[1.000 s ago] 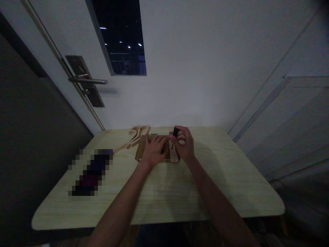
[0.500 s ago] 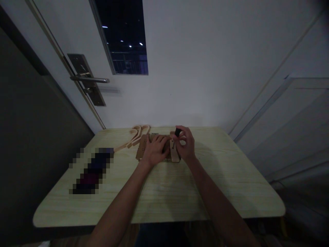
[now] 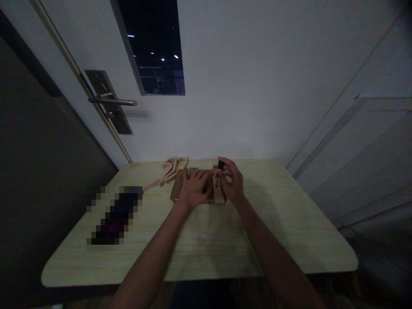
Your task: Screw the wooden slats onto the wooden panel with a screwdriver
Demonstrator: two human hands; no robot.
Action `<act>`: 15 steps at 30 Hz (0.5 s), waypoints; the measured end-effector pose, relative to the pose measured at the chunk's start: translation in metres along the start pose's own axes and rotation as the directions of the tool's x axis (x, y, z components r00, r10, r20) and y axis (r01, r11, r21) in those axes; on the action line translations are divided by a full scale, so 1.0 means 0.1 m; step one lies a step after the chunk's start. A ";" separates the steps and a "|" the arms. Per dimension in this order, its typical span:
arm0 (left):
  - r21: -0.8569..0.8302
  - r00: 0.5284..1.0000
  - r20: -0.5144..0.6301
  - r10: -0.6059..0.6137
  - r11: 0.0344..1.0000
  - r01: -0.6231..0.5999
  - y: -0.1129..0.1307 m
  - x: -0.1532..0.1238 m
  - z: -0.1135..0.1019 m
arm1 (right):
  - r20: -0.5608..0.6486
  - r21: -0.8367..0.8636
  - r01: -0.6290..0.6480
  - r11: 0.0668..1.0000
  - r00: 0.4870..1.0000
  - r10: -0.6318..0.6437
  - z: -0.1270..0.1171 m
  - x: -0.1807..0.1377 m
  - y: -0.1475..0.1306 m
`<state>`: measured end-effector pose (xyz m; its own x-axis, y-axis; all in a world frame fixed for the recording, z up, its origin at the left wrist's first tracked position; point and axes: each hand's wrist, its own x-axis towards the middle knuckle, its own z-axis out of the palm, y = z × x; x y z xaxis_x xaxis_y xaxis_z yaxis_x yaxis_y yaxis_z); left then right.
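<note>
My left hand [image 3: 195, 189] lies on a brown perforated board [image 3: 176, 189], fingers spread and pressed to its top. Between the thumb and fingers of my right hand [image 3: 234, 180] is a small black block-like piece [image 3: 220, 164], whose exact kind I cannot make out. It is over the far part of a pale wooden strip [image 3: 219, 195] at the board's right end. A dark slot or thin pin shows on the strip just below my right fingertips. My left index finger reaches to the strip's left edge.
Several curved pale wooden pieces [image 3: 175, 165] lie behind the board to the left. A blurred-out dark item [image 3: 116, 216] rests on the left of the wooden table [image 3: 206, 249]. Beyond the table's back edge stands a white door with a metal handle [image 3: 112, 101].
The black piece in my right fingers has shifted very slightly to the left. My left hand and the board have stayed in place.
</note>
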<state>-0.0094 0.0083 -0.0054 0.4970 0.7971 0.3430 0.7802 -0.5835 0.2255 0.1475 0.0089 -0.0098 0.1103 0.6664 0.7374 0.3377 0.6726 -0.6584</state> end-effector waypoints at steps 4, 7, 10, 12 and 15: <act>-0.001 1.000 -0.002 -0.007 1.000 0.007 0.00 0.00 0.01 | -0.060 -0.066 0.029 0.997 0.998 -0.033 0.00 -0.01 0.03; -0.002 1.000 0.008 -0.014 1.000 0.014 0.00 0.00 0.00 | -0.033 -0.049 0.045 0.998 0.998 -0.047 -0.03 0.00 -0.03; -0.005 1.000 0.018 -0.019 1.000 0.019 0.01 0.01 -0.01 | 0.011 -0.011 0.057 0.998 0.998 -0.057 -0.05 0.00 -0.09; -0.002 1.000 0.019 -0.020 1.000 0.020 0.00 0.01 -0.01 | 0.024 -0.004 0.044 0.999 0.999 -0.044 -0.05 0.01 -0.09; 0.002 0.999 0.029 -0.015 1.000 0.015 0.00 0.01 -0.02 | 0.022 -0.015 0.027 1.000 0.999 -0.026 -0.03 0.01 -0.06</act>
<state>-0.0100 0.0086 -0.0036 0.4957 0.8101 0.3132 0.7886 -0.5709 0.2286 0.1485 0.0051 -0.0047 0.0806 0.6555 0.7509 0.3546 0.6852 -0.6362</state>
